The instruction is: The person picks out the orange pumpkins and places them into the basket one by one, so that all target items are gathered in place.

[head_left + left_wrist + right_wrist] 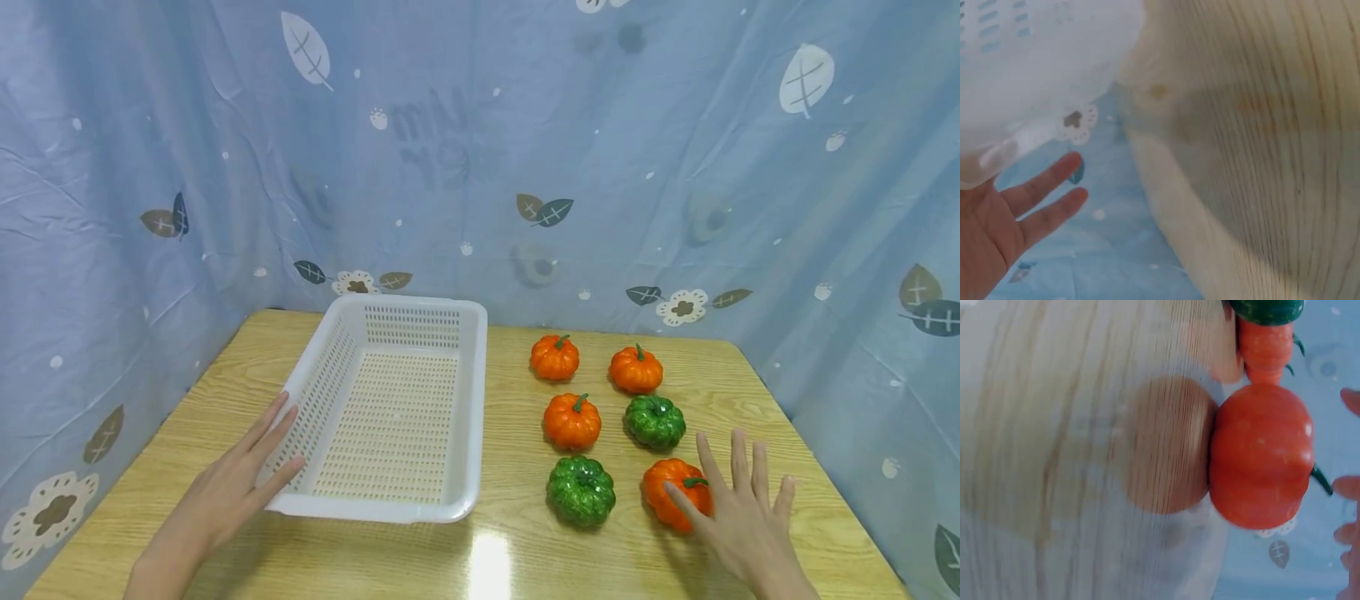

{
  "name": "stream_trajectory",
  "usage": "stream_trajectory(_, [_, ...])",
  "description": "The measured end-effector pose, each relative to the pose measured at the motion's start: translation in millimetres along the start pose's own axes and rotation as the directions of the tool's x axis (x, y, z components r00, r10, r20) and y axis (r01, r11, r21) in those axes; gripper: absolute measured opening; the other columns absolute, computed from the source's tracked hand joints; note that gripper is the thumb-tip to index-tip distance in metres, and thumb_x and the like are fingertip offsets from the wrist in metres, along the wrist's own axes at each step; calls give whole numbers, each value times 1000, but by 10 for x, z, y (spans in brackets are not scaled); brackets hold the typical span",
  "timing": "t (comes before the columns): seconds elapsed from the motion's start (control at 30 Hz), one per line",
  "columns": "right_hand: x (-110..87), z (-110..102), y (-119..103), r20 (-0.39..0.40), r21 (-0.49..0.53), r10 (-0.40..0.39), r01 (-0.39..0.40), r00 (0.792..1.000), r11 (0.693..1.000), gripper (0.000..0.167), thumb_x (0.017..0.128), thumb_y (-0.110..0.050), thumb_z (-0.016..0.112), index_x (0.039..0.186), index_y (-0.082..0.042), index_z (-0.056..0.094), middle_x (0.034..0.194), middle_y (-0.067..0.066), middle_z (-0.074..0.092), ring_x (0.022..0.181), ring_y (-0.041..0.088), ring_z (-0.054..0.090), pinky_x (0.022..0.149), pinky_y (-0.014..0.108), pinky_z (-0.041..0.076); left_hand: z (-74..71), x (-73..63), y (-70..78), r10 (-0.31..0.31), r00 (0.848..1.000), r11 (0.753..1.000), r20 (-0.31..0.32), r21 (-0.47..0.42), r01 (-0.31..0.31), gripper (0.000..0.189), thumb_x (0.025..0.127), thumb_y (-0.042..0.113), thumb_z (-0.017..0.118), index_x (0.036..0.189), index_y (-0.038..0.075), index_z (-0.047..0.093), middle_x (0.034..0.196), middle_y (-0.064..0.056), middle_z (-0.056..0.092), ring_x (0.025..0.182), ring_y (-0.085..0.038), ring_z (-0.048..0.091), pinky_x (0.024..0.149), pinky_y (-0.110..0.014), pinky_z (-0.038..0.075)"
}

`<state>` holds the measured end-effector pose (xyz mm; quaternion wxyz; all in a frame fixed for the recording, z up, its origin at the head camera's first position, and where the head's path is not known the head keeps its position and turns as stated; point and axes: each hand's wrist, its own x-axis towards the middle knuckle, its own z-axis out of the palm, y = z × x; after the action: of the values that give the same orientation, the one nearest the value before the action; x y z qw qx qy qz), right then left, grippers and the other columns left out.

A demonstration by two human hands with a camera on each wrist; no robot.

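Note:
A white plastic basket (375, 510) stands on the left half of the table. My left hand (228, 487) lies at its left side with fingers straight, close to the rim; the left wrist view shows fingers (1047, 212) extended beside the basket wall (1035, 94). Over on the right, my right hand (742, 521) hovers with spread fingers just above and beside the nearest orange pumpkin (663, 493). The right wrist view has this pumpkin (1263, 456) upright on the table, and fingertips (1347, 486) near its green stem. Neither hand grips anything.
Two green pumpkins, one in front (581, 492) and one farther back (656, 422), stand among more orange pumpkins (572, 422) right of the basket. A blue patterned curtain (480, 167) hangs behind and around the wooden table (360, 558).

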<state>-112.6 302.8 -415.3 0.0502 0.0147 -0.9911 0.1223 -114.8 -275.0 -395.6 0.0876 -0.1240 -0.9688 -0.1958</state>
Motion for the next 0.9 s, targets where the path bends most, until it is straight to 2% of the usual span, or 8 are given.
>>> stream_trajectory(0.2, [73,22,128,9,179,-117,113,993,977,85,95,-44,54,155,-20,-1,155,25,-17,138,40,-27,99,73,-17,32,14,-10,53,997,997,-50,-48,-56,69,96,33,57,152,10,26,160,-5,13,133,-44,35,90,-66,38])
stream_trajectory(0.3, [143,40,223,-5,340,-212,201,977,919,87,92,-29,64,155,-15,6,156,28,-8,139,43,-22,98,76,-10,55,25,-13,72,995,993,-66,-93,-78,70,94,30,60,152,8,25,160,-5,14,137,-39,29,93,-65,36])
stream_trajectory(0.37, [196,45,292,-20,440,-284,263,959,858,88,88,-18,69,155,-12,13,157,25,-1,143,30,-17,97,78,-4,63,24,-19,75,994,992,-74,-100,-82,71,94,29,61,152,7,25,160,-5,14,140,-35,26,97,-63,34])
stream_trajectory(0.5, [290,42,427,7,547,-392,324,920,772,88,82,-9,74,153,-9,23,158,-3,12,137,-10,1,117,36,14,59,4,-34,74,994,992,-80,-100,-82,72,94,29,61,152,9,24,160,-3,13,142,-27,22,96,-63,34])
stream_trajectory(0.6, [346,53,515,62,621,-430,302,901,723,82,82,-8,74,151,-5,28,149,-26,23,127,-22,17,97,4,24,58,-2,-44,78,993,991,-87,-106,-87,73,93,28,62,152,9,25,160,-3,14,143,-24,21,90,-66,37])
stream_trajectory(0.73, [393,91,612,139,766,-448,191,883,614,75,82,0,71,146,4,31,141,-32,34,124,-20,30,93,5,33,69,1,-56,91,990,990,-104,-102,-102,73,92,26,63,152,8,26,160,-4,15,143,-16,17,109,-50,30])
stream_trajectory(0.83, [402,129,665,173,814,-461,137,870,565,74,81,3,70,144,8,32,141,-28,39,123,-17,34,94,6,35,85,-1,-69,97,989,988,-115,-112,-110,72,92,25,64,151,7,27,160,-5,15,144,-16,16,114,-26,17])
stream_trajectory(0.9, [401,143,681,199,829,-455,98,868,550,74,81,3,70,145,7,32,141,-28,41,122,-17,36,94,7,36,95,-3,-78,93,989,985,-114,-134,-108,72,92,24,64,151,7,27,160,-5,15,144,-22,17,115,-28,16])
